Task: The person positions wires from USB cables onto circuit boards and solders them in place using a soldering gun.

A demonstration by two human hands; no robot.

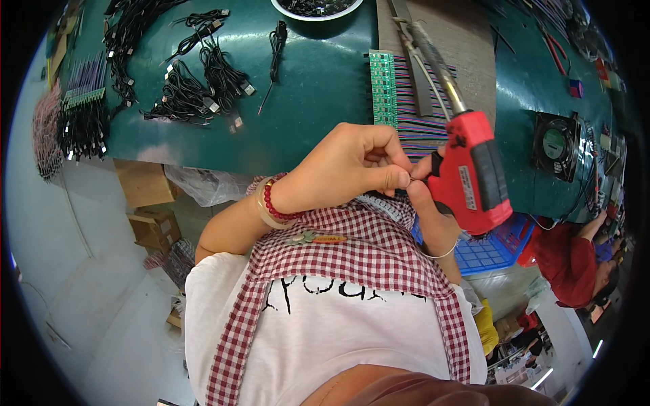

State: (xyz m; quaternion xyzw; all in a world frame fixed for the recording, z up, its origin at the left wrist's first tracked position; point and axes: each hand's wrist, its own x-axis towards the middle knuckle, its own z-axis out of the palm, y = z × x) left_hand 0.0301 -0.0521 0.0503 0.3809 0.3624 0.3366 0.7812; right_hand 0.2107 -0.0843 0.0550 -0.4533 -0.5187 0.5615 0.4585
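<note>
My left hand (349, 162) is closed in a pinch at the table's front edge, a red bead bracelet on its wrist. Its thumb and forefinger meet the fingertips of my right hand (433, 220); what they pinch is too small to make out. Held in my right hand is a red and black soldering gun (467, 169), its metal barrel pointing up and away over the table. Just beyond the hands lies a strip of green circuit boards (383, 88), with rows of coloured wires (423, 128) running right from it. A metal bar (420, 81) lies across those wires.
Black cables (210, 84) lie in bundles on the green table (311, 108), with one single cable (276, 54) apart. A bowl (318, 15) stands at the back. To the right are a fan (556, 145) and a blue basket (484, 254); another person (572, 264) sits beyond.
</note>
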